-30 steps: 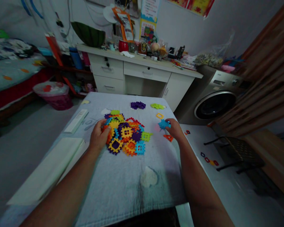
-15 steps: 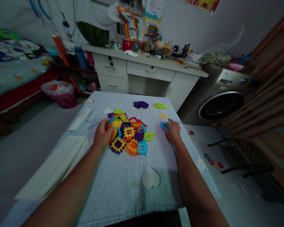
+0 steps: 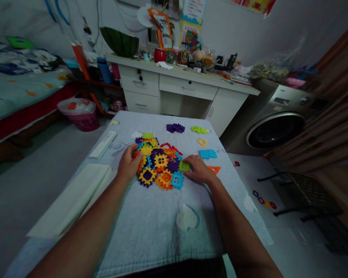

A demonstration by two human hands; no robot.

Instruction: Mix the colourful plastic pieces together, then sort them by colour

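Touching the pile (image 3: 161,160), hands (image 3: 127,164) flank it (blue plastic (image 3: 208,154) apart, long axis sideways).

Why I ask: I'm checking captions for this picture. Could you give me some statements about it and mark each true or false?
1. The left hand is at the left side of the mixed pile. True.
2. The blue pieces lie apart from the pile, to its right. True.
3. The right hand is holding those blue pieces. False: it is at the green windowed piece on the pile's right edge.
4. The purple pieces lie right of the separate lime pieces. False: they lie to the left.
5. As seen, the washing machine stands right of the desk. True.
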